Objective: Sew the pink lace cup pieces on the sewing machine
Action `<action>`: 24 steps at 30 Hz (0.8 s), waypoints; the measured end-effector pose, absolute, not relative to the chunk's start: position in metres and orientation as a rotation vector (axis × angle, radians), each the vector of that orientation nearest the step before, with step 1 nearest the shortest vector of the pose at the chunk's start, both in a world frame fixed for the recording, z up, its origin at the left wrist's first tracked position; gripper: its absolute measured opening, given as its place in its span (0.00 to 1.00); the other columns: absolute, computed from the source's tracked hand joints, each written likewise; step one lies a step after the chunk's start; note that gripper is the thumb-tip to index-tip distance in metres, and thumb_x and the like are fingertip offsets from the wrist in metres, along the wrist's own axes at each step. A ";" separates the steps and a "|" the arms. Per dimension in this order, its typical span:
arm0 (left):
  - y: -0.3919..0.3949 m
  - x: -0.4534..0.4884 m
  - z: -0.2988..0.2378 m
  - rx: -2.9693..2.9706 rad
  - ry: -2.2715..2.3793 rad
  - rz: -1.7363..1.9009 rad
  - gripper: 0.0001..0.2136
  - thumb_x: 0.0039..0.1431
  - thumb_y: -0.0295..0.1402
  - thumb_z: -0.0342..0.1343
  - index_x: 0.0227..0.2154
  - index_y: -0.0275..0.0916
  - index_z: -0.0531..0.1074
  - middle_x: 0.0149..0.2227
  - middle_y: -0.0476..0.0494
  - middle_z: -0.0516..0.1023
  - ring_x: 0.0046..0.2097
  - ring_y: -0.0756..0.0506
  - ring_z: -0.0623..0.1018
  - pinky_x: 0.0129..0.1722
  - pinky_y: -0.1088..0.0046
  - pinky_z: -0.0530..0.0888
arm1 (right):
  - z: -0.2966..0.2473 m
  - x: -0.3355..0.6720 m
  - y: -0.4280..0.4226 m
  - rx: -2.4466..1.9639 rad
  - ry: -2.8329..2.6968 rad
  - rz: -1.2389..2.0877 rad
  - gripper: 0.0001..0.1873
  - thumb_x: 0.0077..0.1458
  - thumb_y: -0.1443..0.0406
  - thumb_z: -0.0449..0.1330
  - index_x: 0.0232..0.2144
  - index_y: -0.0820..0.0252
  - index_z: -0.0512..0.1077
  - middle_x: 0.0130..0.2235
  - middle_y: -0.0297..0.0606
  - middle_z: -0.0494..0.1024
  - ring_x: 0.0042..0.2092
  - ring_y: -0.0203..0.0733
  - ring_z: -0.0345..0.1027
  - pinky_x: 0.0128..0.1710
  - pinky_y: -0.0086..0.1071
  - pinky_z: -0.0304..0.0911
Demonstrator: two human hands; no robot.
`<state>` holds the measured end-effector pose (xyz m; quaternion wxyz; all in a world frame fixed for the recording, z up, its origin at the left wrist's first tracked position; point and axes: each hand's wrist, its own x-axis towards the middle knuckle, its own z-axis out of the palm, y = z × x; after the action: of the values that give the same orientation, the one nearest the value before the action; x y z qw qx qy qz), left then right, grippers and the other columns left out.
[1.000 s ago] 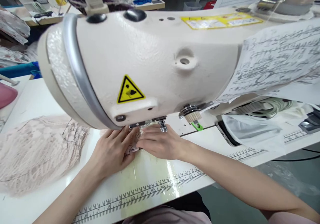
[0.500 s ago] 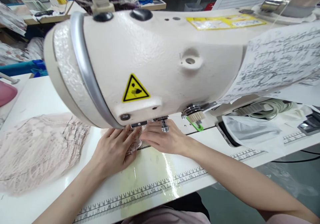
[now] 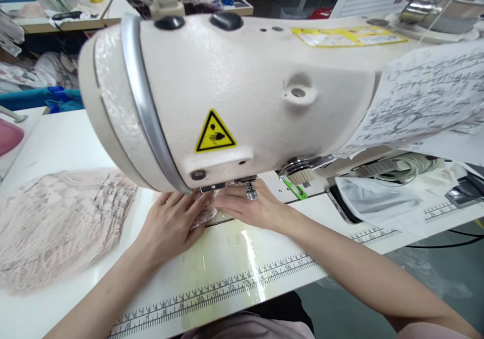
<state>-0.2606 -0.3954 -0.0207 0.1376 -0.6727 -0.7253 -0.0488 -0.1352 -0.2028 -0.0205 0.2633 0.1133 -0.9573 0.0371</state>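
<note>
A large cream sewing machine (image 3: 234, 87) fills the upper view, its head hanging over the white table (image 3: 60, 137). Under the head, both my hands rest on a small piece of pale pink lace (image 3: 203, 217). My left hand (image 3: 170, 225) lies on the lace's left side, fingers flat and together, pressing it down. My right hand (image 3: 247, 208) comes in from the right, its fingertips pinched on the lace right below the presser foot (image 3: 249, 190). The needle itself is hidden by the machine head.
A heap of pink lace pieces (image 3: 56, 223) lies at the left of the table. A ruler strip (image 3: 212, 293) runs along the front edge. White bags and coiled cable (image 3: 397, 170) sit at the right. Patterned paper (image 3: 427, 97) hangs off the machine arm.
Both hands have slid the lace a little further in under the machine head. The view has shifted, so the machine sits more to the right.
</note>
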 end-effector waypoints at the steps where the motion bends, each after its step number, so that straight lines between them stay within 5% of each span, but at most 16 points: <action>1: -0.396 -0.261 -0.020 -1.954 -2.037 -0.166 0.19 0.63 0.34 0.50 0.56 0.35 0.68 0.48 0.38 0.79 0.46 0.39 0.78 0.46 0.60 0.70 | -0.023 -0.136 -0.203 0.320 -2.578 0.085 0.13 0.60 0.75 0.53 0.35 0.53 0.73 0.31 0.23 0.75 0.27 0.29 0.58 0.23 0.32 0.40; 6: -0.397 -0.264 -0.017 -2.007 -1.839 -0.228 0.14 0.65 0.26 0.50 0.51 0.32 0.70 0.52 0.40 0.78 0.52 0.42 0.77 0.50 0.62 0.69 | -0.038 -0.138 -0.206 0.356 -2.488 0.074 0.15 0.60 0.76 0.51 0.35 0.54 0.73 0.34 0.24 0.76 0.29 0.28 0.61 0.24 0.30 0.45; 12: -0.399 -0.268 -0.017 -1.996 -1.875 -0.245 0.09 0.65 0.27 0.51 0.45 0.31 0.72 0.49 0.37 0.79 0.46 0.42 0.80 0.49 0.61 0.70 | -0.041 -0.140 -0.215 0.381 -2.440 0.327 0.13 0.62 0.75 0.53 0.35 0.55 0.73 0.36 0.20 0.80 0.35 0.26 0.67 0.30 0.28 0.54; 19: -0.397 -0.269 -0.016 -1.971 -1.920 -0.234 0.08 0.66 0.28 0.50 0.43 0.32 0.72 0.47 0.39 0.80 0.43 0.43 0.80 0.47 0.63 0.70 | -0.048 -0.141 -0.218 0.303 -2.456 0.315 0.10 0.61 0.74 0.56 0.38 0.54 0.72 0.38 0.21 0.80 0.41 0.28 0.68 0.28 0.33 0.42; 24: -0.399 -0.269 -0.019 -1.940 -1.965 -0.197 0.10 0.67 0.27 0.48 0.45 0.30 0.71 0.46 0.38 0.80 0.41 0.43 0.80 0.46 0.63 0.70 | -0.055 -0.142 -0.217 0.286 -2.533 0.362 0.11 0.62 0.73 0.56 0.41 0.52 0.73 0.42 0.21 0.80 0.39 0.28 0.68 0.27 0.31 0.43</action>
<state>-0.2690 -0.3985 -0.0189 0.1855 -0.6886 -0.6975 -0.0700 -0.1424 -0.2166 -0.0554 0.2797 0.1066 -0.9446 0.1349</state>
